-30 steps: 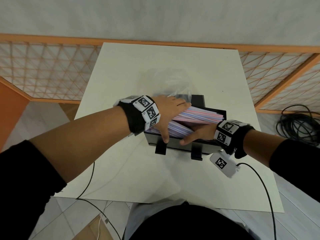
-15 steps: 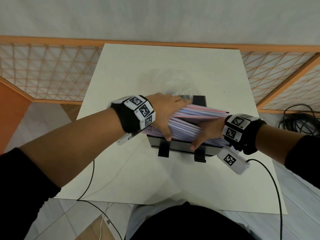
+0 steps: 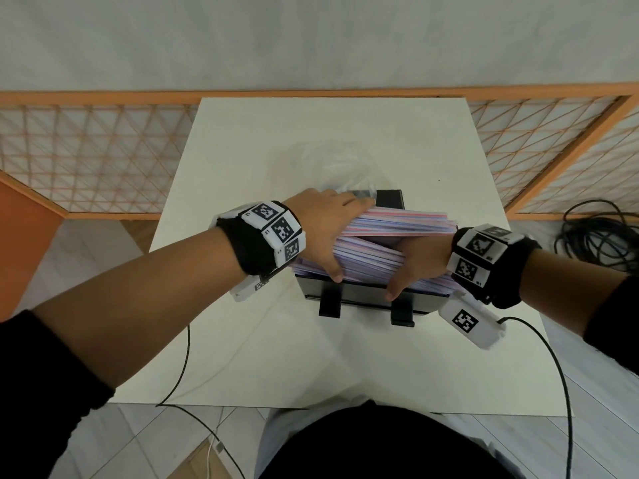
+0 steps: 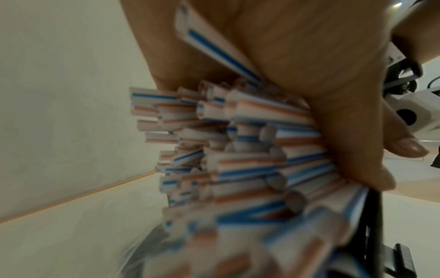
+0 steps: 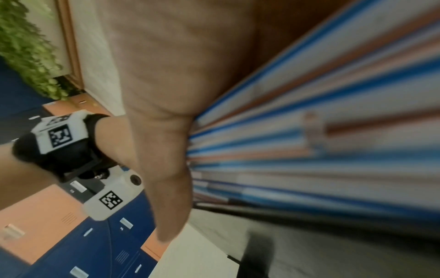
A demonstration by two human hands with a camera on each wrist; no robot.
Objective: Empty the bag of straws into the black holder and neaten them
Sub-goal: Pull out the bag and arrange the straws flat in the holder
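A: Where's your left hand (image 3: 325, 229)?
B: Its grip is clamped round the left end of the striped straws (image 3: 373, 243), thumb over the near side.
A: Right hand (image 3: 418, 261)?
B: Clamped on the bundle's right end. The straws sit in the black holder (image 3: 359, 297) on the desk (image 3: 276, 340), with the clear bag (image 3: 332, 164) just behind.

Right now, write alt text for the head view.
Both hands grip a bundle of striped straws over a black holder on a white table: left hand, right hand.
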